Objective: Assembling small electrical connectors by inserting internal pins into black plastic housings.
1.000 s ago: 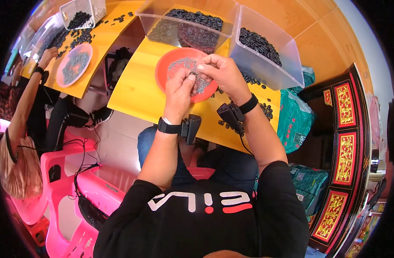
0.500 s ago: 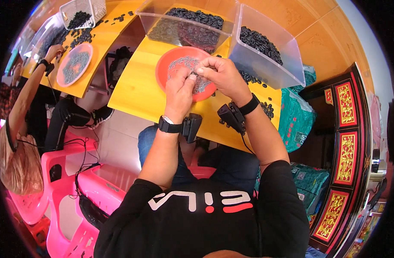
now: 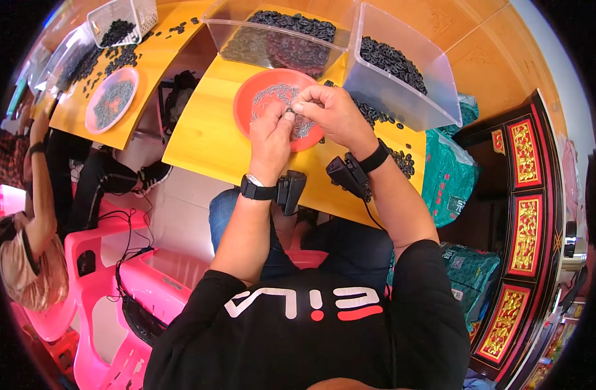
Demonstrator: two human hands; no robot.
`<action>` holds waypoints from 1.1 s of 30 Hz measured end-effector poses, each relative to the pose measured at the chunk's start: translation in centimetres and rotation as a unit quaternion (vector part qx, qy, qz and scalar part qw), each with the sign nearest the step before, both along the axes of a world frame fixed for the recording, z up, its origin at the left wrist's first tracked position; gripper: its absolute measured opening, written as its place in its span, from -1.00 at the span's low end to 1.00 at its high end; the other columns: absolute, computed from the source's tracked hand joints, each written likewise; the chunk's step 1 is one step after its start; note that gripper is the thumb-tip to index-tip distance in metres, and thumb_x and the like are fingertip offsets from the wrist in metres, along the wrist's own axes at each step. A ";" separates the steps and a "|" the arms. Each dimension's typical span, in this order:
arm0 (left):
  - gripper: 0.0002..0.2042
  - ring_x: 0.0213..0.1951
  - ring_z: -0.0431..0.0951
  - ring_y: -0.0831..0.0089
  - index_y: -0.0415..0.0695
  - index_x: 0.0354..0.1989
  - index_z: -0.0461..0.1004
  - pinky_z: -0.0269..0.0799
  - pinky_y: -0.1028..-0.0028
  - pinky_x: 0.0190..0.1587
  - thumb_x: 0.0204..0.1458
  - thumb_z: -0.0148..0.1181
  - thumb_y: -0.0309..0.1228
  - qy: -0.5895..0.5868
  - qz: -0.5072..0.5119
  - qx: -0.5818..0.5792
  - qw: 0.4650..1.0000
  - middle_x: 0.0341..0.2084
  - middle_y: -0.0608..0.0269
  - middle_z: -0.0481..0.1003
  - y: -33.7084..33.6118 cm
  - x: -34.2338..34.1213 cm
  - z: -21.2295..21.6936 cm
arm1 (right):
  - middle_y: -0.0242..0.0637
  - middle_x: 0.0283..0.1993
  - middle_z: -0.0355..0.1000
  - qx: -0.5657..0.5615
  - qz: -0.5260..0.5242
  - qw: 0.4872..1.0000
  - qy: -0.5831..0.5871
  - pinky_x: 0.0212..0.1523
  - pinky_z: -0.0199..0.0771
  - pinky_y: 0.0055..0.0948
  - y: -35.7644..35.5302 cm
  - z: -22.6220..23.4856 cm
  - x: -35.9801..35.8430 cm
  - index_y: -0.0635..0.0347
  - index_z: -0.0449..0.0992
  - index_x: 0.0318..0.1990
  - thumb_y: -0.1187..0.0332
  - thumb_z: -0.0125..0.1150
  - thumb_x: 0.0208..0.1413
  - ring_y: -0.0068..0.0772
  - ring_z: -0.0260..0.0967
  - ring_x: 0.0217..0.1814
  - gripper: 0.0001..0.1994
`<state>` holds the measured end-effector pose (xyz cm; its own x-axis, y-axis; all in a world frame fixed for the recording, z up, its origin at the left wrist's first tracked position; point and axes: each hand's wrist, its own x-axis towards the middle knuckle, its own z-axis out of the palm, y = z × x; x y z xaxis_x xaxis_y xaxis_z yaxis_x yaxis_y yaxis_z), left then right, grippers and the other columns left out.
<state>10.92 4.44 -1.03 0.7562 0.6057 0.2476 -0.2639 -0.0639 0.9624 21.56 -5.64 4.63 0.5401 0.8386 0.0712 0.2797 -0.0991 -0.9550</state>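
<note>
Right now I have both hands together over the orange dish (image 3: 259,97) on the yellow table (image 3: 200,140). My left hand (image 3: 270,140) has its fingers curled in, thumb and forefinger pinched on a small dark ring (image 3: 289,113) at the fingertips. My right hand (image 3: 334,114) meets it from the other side, its fingertips closed on the same small piece, so the two hands touch right at the ring. What exactly the ring is made of I cannot tell; it is too small in this view.

Under the hands, the orange dish holds a heap of small grey parts (image 3: 278,94). Just beyond the dish stands a clear plastic tub (image 3: 246,42) full of dark rings, and to its right a second clear tub (image 3: 434,97), tilted, with more of the same. Loose dark rings (image 3: 402,162) lie scattered on the table beside my right wrist.

Each wrist carries a black band with a small black box: one on the left (image 3: 290,192) and one on the right (image 3: 345,175), the right with a thin cable running down my forearm.

Off to my left is a second yellow table (image 3: 126,71) with a pink dish (image 3: 113,99) of grey parts and a small white basket (image 3: 126,16) of dark rings. Another person's arm (image 3: 41,169) shows near it. Pink plastic chairs (image 3: 116,292) stand below.
</note>
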 end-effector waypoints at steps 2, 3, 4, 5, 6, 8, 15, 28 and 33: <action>-0.93 -0.61 0.35 0.50 -0.26 -0.47 0.38 0.26 0.45 -0.52 0.02 0.03 -0.55 -0.005 -0.002 0.002 1.000 -0.70 0.23 0.35 0.0 -0.1 0.0 | -0.48 -0.46 0.42 0.000 0.002 1.000 0.011 -0.36 0.36 -0.65 0.0 -0.1 -0.1 0.31 0.50 -0.37 0.42 0.16 0.06 -0.73 0.30 -0.41 -0.88; -0.92 -0.61 0.34 0.52 -0.26 -0.48 0.37 0.25 0.46 -0.54 0.03 0.03 -0.55 -0.012 -0.003 0.004 1.000 -0.71 0.25 0.34 0.0 -0.1 0.0 | -0.47 -0.46 0.42 -0.002 0.002 1.000 -0.019 -0.35 0.37 -0.65 0.0 0.1 -0.2 0.32 0.50 -0.37 0.42 0.15 0.06 -0.73 0.31 -0.41 -0.88; -0.92 -0.61 0.34 0.52 -0.26 -0.48 0.37 0.25 0.46 -0.54 0.03 0.03 -0.55 -0.011 -0.005 0.004 1.000 -0.71 0.25 0.34 -0.2 -0.1 0.1 | -0.47 -0.46 0.43 -0.004 0.003 0.999 -0.048 -0.35 0.37 -0.64 -0.1 0.1 -0.2 0.32 0.50 -0.37 0.43 0.15 0.06 -0.73 0.31 -0.41 -0.88; -0.91 -0.62 0.32 0.55 -0.26 -0.50 0.36 0.23 0.49 -0.55 0.03 0.01 -0.56 -0.011 -0.008 -0.014 1.000 -0.71 0.28 0.33 -0.3 -0.2 0.1 | -0.47 -0.46 0.43 -0.005 0.001 0.999 -0.048 -0.35 0.37 -0.64 -0.1 -0.1 -0.2 0.32 0.50 -0.37 0.43 0.15 0.06 -0.73 0.31 -0.41 -0.88; -0.89 -0.62 0.31 0.58 -0.25 -0.51 0.35 0.22 0.52 -0.56 0.04 0.00 -0.56 -0.010 -0.011 -0.031 0.999 -0.71 0.31 0.33 -0.5 -0.3 0.2 | -0.46 -0.46 0.43 -0.002 -0.002 0.999 -0.047 -0.35 0.38 -0.64 0.0 -0.4 -0.1 0.32 0.50 -0.38 0.43 0.15 0.05 -0.72 0.32 -0.41 -0.89; -0.88 -0.61 0.30 0.63 -0.21 -0.50 0.35 0.21 0.59 -0.55 0.08 -0.02 -0.52 -0.026 -0.026 -0.059 0.998 -0.67 0.37 0.33 -0.8 -0.4 0.1 | -0.46 -0.46 0.44 0.000 -0.008 0.999 -0.045 -0.34 0.38 -0.64 -0.1 -0.6 -0.4 0.33 0.50 -0.38 0.44 0.15 0.05 -0.72 0.33 -0.41 -0.89; -0.88 -0.60 0.32 0.65 -0.15 -0.45 0.37 0.24 0.65 -0.56 0.13 -0.04 -0.47 -0.001 -0.081 -0.066 0.995 -0.61 0.41 0.36 -0.6 -0.2 -0.4 | -0.44 -0.42 0.46 0.048 -0.061 0.996 0.041 -0.34 0.38 -0.65 -1.1 -1.9 -1.3 0.34 0.52 -0.29 0.46 0.16 0.05 -0.70 0.34 -0.40 -0.88; -0.90 -0.63 0.36 0.60 -0.14 -0.41 0.34 0.25 0.64 -0.57 0.13 -0.06 -0.45 -0.022 -0.069 -0.182 0.981 -0.63 0.33 0.39 0.4 0.1 0.2 | -0.21 -0.37 0.54 -0.238 -0.245 0.901 -0.269 -0.27 0.43 -0.46 -14.9 -2.5 5.3 0.25 0.56 -0.25 0.40 0.16 0.00 -0.43 0.48 -0.35 -0.82; -0.90 -0.63 0.36 0.61 -0.14 -0.42 0.35 0.24 0.65 -0.57 0.12 -0.06 -0.46 -0.019 -0.069 -0.185 0.980 -0.64 0.34 0.39 0.0 0.2 0.2 | -0.19 -0.41 0.52 -0.245 -0.229 0.917 -0.218 -0.30 0.42 -0.41 -16.0 -3.4 4.2 0.21 0.58 -0.31 0.37 0.22 -0.09 -0.32 0.47 -0.37 -0.82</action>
<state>11.10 4.45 -0.86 0.8317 0.5520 0.0593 -0.2814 0.3271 0.9021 25.78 -21.65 1.20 0.8535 0.5196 0.0392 0.4454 -0.6884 -0.5725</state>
